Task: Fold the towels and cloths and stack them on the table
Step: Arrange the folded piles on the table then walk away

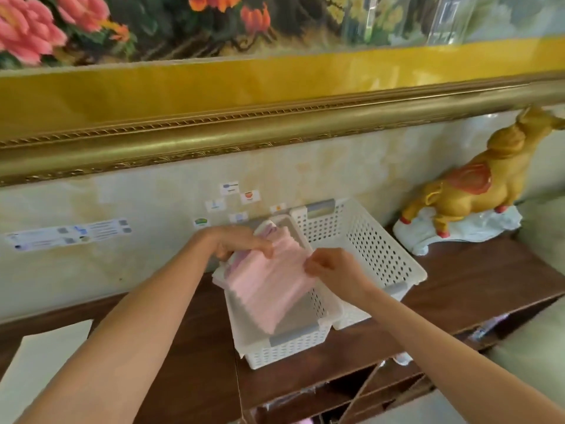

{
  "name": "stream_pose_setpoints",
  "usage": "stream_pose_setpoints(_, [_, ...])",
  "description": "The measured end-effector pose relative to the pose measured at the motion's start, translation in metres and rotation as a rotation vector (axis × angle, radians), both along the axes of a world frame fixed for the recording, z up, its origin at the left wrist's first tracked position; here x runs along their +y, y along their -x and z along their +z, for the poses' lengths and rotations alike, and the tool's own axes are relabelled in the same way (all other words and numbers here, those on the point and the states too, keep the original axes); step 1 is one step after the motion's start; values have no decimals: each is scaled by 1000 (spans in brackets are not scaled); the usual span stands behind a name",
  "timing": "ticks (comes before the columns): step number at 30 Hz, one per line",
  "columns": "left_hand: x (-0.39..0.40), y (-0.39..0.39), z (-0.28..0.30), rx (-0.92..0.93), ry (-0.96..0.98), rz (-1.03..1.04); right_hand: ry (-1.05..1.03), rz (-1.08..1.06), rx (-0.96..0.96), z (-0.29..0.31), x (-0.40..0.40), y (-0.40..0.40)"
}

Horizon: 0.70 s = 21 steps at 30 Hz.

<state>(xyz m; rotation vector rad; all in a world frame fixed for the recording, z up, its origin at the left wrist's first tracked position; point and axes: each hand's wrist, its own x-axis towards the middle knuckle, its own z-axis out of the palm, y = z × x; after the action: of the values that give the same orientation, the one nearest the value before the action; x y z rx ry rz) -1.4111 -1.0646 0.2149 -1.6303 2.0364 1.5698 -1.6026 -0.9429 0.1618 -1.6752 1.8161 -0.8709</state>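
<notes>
Lifting pink cloth (269,286) from near basket (333,307): left hand (235,243) and right hand (330,270) pinch its top edge. Next: spread it on bench (195,362), fold.

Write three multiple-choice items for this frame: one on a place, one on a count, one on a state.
1. Where is the pale pink ribbed cloth?
A. Over the nearer white perforated plastic basket
B. On the floor
C. On the golden horse figurine

2. How many white baskets stand on the dark wooden table?
A. One
B. Two
C. Four

3. How is the cloth held?
A. By no hand
B. By the left hand only
C. By both hands, the right hand pinching its edge

Key: 1 A, it hangs above that basket; 2 B, a farther white perforated basket stands behind; 3 C, each hand grips it.
</notes>
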Motion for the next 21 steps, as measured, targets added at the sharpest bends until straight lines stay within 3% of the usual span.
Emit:
stream_pose_setpoints(5, [-4, 42, 0, -384, 245, -446, -19, 9, 221, -12, 1, 25])
stream_pose_setpoints(8, [2, 59, -4, -498, 341, -608, -86, 36, 196, -14, -6, 34])
stream_pose_setpoints(14, [31, 78, -36, -545, 291, -653, -235, 91, 73, -25, -20, 48])
stream_pose_setpoints(21, [43, 76, -40, -552, 194, -666, -227, 131, 85, -34, -24, 49])
